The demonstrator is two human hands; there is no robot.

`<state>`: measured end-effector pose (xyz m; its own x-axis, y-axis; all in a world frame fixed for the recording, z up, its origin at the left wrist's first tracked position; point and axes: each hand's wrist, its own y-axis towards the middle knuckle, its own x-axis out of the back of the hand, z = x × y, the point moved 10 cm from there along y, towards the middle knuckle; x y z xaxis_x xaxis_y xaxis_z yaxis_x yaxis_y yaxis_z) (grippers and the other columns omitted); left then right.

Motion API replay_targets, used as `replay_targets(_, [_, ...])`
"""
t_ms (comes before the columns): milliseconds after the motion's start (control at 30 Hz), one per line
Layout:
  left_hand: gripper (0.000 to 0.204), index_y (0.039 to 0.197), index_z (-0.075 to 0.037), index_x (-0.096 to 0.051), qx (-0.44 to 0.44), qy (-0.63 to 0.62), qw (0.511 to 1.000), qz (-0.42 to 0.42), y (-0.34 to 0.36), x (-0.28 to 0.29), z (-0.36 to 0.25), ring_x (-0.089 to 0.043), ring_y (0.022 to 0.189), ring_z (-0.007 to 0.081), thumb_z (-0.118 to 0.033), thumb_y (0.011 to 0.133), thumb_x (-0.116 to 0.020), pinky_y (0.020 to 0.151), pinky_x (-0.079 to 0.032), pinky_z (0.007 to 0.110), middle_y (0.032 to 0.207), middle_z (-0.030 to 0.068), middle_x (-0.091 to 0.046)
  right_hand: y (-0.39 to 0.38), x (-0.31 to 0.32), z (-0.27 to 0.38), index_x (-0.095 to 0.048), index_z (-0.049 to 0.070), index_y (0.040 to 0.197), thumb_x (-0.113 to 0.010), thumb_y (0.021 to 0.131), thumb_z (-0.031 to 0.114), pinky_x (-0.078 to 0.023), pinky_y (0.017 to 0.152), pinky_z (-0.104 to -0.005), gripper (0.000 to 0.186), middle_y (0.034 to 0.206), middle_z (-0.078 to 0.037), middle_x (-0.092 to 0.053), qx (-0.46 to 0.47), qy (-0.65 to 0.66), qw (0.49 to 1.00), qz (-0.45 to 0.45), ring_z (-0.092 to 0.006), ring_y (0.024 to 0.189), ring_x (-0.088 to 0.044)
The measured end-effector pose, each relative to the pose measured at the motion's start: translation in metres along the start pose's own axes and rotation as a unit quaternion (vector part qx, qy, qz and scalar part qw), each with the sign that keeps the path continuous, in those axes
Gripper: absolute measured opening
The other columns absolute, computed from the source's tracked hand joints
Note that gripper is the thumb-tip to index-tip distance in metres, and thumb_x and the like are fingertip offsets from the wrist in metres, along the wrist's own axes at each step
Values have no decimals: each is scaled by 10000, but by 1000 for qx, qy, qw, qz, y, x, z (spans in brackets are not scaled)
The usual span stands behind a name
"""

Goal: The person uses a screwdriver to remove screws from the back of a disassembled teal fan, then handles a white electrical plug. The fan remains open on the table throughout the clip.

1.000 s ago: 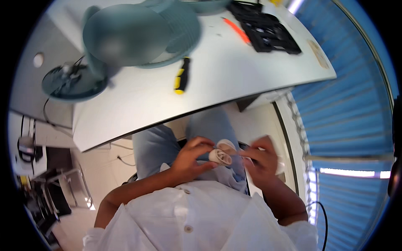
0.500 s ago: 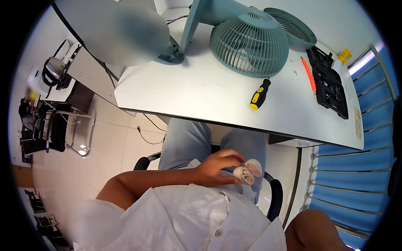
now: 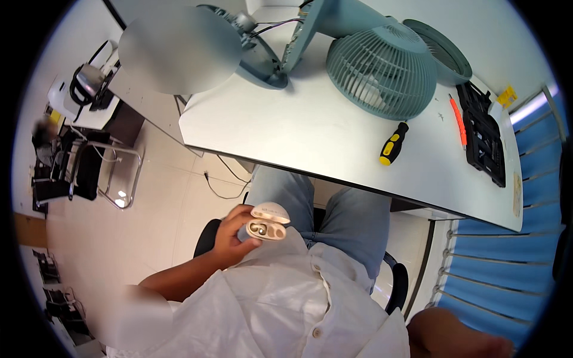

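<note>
In my left hand (image 3: 231,234) is a small cream earbud case (image 3: 268,231), gripped by fingers and thumb above my lap. Its lid (image 3: 271,211) is flipped up. Inside, a small shiny piece that looks like an earbud sits toward the left, and the right-hand hollow appears bare. My right arm (image 3: 447,334) is bent at the lower right edge of the head view, and its hand lies outside the picture.
On the white desk (image 3: 286,128) ahead stand a grey-green fan cage (image 3: 385,71) and a detached fan base (image 3: 262,62) with exposed wires. A black-yellow screwdriver (image 3: 394,144), an orange-red screwdriver (image 3: 458,122) and a black tool case (image 3: 483,140) lie rightward. A cable (image 3: 224,194) trails over the floor.
My left hand has carried the earbud case leftward and turned it, so its inside now faces up. More of my right forearm shows at the lower right. The view has shifted a little.
</note>
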<state>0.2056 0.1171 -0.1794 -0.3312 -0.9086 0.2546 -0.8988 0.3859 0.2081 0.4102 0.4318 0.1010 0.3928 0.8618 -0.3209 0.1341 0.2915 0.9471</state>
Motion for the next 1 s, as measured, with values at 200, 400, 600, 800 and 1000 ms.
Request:
replay_targets(200, [355, 1008, -36, -621, -28, 84, 996, 0, -1, 3, -27, -569, 959, 267, -213, 724, -740, 830, -444, 342, 1074, 130, -565, -163, -86, -83, -551, 86, 747, -597, 739, 70, -429, 568, -351, 50, 726, -95, -565, -402, 181, 785, 435, -241, 637, -554])
replay_targets(400, [352, 1008, -37, -617, -42, 104, 994, 18, -2, -5, -30, -567, 977, 263, -199, 725, -747, 836, -448, 346, 1096, 130, -557, -262, -144, -112, -556, 47, 835, -640, 759, 48, -441, 577, -355, 113, 768, -95, -536, -464, 81, 721, 508, -277, 693, -543])
replay_targets(600, [350, 1012, -37, -619, -45, 109, 993, 18, -3, -2, -28, -568, 973, 261, -202, 730, -745, 833, -454, 342, 1103, 131, -560, -272, -148, -112, -561, 49, 831, -661, 748, 67, -461, 582, -357, 131, 797, -88, -554, -410, 37, 743, 527, -253, 712, -558])
replay_targets(800, [348, 996, -43, -625, -40, 114, 992, 37, 3, -13, -26, -574, 959, 250, -176, 704, -759, 820, -468, 336, 1076, 110, -565, -282, -156, -104, -573, 61, 819, -655, 740, 91, -471, 578, -353, 118, 785, -67, -540, -352, 10, 702, 620, -236, 708, -554])
replay_targets(1000, [339, 974, -55, -632, -19, 114, 993, 34, 4, -18, -17, -575, 959, 241, -139, 674, -767, 803, -480, 328, 1073, 97, -564, -268, -153, -113, -625, 82, 898, -672, 724, 104, -464, 574, -335, 182, 771, -48, -529, -374, 6, 725, 578, -221, 700, -544])
